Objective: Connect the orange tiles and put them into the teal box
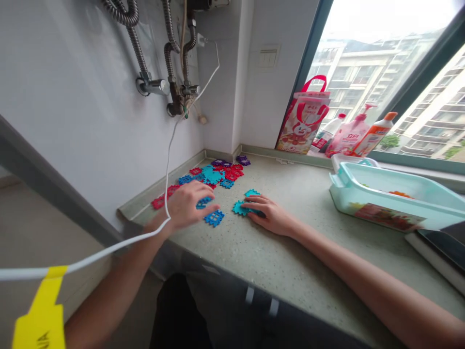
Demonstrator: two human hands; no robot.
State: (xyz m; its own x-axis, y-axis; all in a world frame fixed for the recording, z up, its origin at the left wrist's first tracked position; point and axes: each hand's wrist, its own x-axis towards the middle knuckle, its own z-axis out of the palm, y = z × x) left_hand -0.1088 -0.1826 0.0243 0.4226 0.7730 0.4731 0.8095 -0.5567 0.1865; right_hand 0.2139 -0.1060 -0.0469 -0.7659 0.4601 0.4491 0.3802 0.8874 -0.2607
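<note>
My left hand (189, 201) is over the counter, slightly blurred, its thumb and fingers apart. A blue notched interlocking piece (204, 202) shows between its thumb and fingers; whether they touch is unclear. Another blue piece (214, 218) lies just beyond the thumb. My right hand (269, 213) rests on the counter, fingers stretched over a turquoise interlocking piece (240, 208) and partly hiding it. A second turquoise piece (252, 193) lies just behind those fingers. Further back is a loose pile of red (234, 172), turquoise (211, 175), blue and purple pieces.
A pale green plastic container (385, 213) stands at the right, with a dark flat object (443, 257) in front. A red bag (303, 123) and several bottles line the windowsill. A white cable (119, 245) crosses before my left arm. Pipes (178, 92) and valves project from the wall.
</note>
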